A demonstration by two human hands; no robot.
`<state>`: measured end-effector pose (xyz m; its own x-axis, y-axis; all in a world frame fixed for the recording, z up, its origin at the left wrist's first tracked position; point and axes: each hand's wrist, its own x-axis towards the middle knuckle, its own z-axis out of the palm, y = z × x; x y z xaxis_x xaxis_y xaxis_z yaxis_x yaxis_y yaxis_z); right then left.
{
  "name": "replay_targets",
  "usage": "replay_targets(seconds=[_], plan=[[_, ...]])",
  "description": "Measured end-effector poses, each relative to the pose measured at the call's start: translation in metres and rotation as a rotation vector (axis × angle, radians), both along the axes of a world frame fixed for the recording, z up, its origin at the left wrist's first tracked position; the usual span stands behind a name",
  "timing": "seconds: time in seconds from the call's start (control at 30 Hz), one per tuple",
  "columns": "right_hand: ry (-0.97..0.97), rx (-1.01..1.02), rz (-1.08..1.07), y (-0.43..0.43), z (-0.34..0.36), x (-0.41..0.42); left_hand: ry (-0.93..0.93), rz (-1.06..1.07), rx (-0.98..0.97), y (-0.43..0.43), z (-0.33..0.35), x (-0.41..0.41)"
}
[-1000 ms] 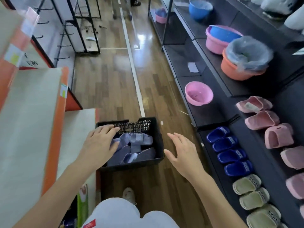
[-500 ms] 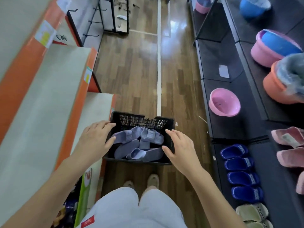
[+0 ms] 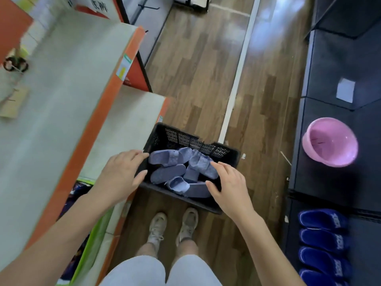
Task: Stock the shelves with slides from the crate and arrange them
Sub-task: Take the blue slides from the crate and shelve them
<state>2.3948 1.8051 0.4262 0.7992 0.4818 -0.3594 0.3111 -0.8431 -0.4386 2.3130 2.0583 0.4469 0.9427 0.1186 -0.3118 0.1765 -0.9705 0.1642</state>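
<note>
Head view: the black crate sits on the wooden floor just ahead of the person's feet, with a loose jumble of pale purple slides inside. The left hand lies spread and relaxed over the crate's left rim, holding nothing. The right hand hovers wide over the right-side slides, fingertips at or near 1 of them, contact unclear. The slides look light, flexible and foamy. Pinching a strap, or gripping 2 soles together, should hold well.
</note>
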Motion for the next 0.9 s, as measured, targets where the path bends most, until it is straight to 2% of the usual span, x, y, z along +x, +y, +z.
replay_targets(seconds=[0.3, 0.67, 0.9], plan=[[0.060, -0.027, -0.010, -0.022, -0.094, 0.030, 0.024, 0.018, 0.002, -0.015, -0.084, 0.037], [0.228, -0.106, -0.138, -0.015, -0.274, 0.045, 0.164, 0.125, -0.089, 0.003, -0.271, 0.062], [0.306, -0.123, -0.251, 0.000, -0.402, 0.066, 0.265, 0.099, -0.097, 0.012, -0.399, 0.086]])
